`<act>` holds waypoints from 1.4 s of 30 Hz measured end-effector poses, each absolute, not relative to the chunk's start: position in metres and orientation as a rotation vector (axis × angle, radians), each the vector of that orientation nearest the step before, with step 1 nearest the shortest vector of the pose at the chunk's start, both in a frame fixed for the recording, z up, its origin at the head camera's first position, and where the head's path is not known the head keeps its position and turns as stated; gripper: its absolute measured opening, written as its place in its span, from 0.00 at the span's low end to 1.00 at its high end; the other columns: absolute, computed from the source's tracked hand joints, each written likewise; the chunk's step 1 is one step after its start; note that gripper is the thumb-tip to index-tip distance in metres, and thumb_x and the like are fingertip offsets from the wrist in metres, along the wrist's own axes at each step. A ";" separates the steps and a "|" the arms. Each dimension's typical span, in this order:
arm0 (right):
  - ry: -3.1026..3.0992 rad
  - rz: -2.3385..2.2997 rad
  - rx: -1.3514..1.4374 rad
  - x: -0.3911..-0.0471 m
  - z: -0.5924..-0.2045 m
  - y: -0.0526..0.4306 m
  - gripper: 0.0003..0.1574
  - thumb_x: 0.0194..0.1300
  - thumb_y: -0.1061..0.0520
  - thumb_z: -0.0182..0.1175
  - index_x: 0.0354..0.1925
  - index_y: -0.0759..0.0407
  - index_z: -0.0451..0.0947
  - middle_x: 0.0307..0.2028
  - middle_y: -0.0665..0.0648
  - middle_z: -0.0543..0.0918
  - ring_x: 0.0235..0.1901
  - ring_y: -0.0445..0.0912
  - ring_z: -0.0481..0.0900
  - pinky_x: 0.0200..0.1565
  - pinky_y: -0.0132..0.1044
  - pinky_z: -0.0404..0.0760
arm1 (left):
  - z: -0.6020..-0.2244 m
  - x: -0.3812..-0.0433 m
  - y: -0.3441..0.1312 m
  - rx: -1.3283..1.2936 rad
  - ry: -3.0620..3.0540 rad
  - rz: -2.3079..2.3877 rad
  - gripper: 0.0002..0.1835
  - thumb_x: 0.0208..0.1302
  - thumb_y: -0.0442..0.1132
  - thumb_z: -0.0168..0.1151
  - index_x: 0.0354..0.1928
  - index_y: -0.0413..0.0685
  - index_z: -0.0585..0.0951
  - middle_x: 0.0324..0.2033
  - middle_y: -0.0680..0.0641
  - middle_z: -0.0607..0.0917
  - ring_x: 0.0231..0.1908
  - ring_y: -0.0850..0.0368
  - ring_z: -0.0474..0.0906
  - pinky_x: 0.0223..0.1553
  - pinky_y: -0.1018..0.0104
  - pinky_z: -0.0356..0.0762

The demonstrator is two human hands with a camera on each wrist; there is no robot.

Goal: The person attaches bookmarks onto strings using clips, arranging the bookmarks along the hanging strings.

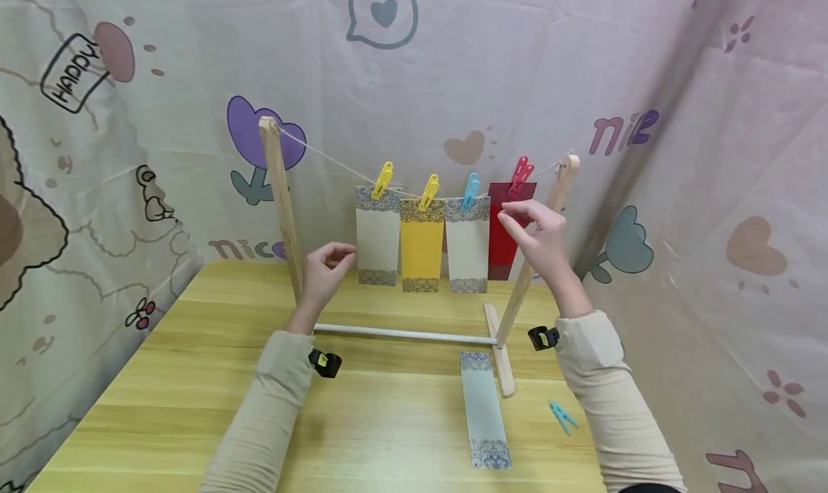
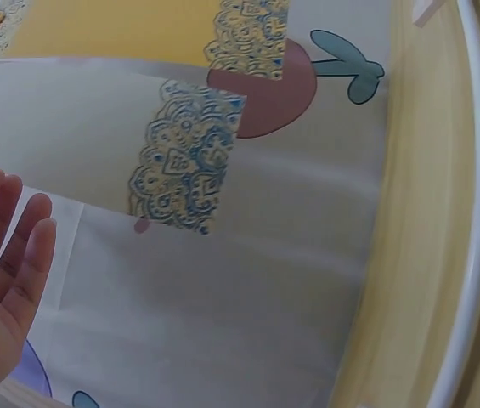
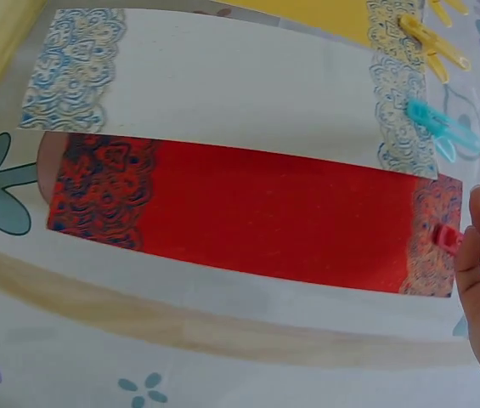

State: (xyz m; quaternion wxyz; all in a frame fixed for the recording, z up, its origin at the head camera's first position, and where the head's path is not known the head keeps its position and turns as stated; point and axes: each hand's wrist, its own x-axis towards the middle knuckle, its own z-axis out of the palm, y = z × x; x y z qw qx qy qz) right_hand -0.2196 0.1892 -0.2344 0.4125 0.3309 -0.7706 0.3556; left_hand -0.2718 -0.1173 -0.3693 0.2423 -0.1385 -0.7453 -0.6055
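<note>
Four patterned-edge paper cards hang from a string, pinned with clothespins: a white card point(image 1: 378, 238) and a yellow card point(image 1: 422, 245) under yellow clothespins point(image 1: 383, 180), another white card point(image 1: 468, 245) under a blue clothespin point(image 1: 471, 190), and a red card point(image 3: 282, 217) under a red clothespin point(image 1: 520, 175). My right hand point(image 1: 540, 233) is raised in front of the red card, just below its clothespin, fingers loosely bent and holding nothing. Left of the first white card, my left hand point(image 1: 325, 269) hovers with relaxed, slightly curled fingers and nothing between them.
The string runs between two wooden posts point(image 1: 279, 184), joined low down by a white rod point(image 1: 401, 333). A pale blue card point(image 1: 484, 407) lies on the wooden table point(image 1: 375, 421), with a loose blue clothespin point(image 1: 563, 417) to its right. Printed cloth point(image 1: 414, 83) surrounds the table.
</note>
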 end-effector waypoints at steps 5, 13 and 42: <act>-1.969 0.904 0.806 -0.216 -0.242 0.195 0.10 0.47 0.76 0.61 0.34 0.79 0.76 0.29 0.71 0.79 0.27 0.54 0.73 0.30 0.30 0.73 | -0.377 -0.270 -0.113 -0.368 -2.045 -1.684 0.06 0.56 0.29 0.59 0.34 0.32 0.80 0.32 0.37 0.81 0.29 0.63 0.73 0.28 0.78 0.72; -1.989 0.907 0.757 -0.214 -0.257 0.208 0.11 0.47 0.77 0.61 0.33 0.78 0.76 0.28 0.70 0.79 0.27 0.50 0.73 0.29 0.35 0.73 | -0.388 -0.270 -0.105 -0.400 -2.054 -1.711 0.06 0.56 0.29 0.59 0.35 0.31 0.79 0.32 0.36 0.81 0.29 0.60 0.74 0.28 0.77 0.72; -2.031 0.937 0.682 -0.203 -0.311 0.243 0.09 0.44 0.80 0.61 0.29 0.78 0.77 0.26 0.68 0.79 0.23 0.42 0.71 0.29 0.20 0.70 | -0.409 -0.244 -0.072 -0.440 -2.156 -1.775 0.05 0.56 0.25 0.57 0.34 0.31 0.79 0.31 0.35 0.80 0.32 0.46 0.75 0.28 0.71 0.73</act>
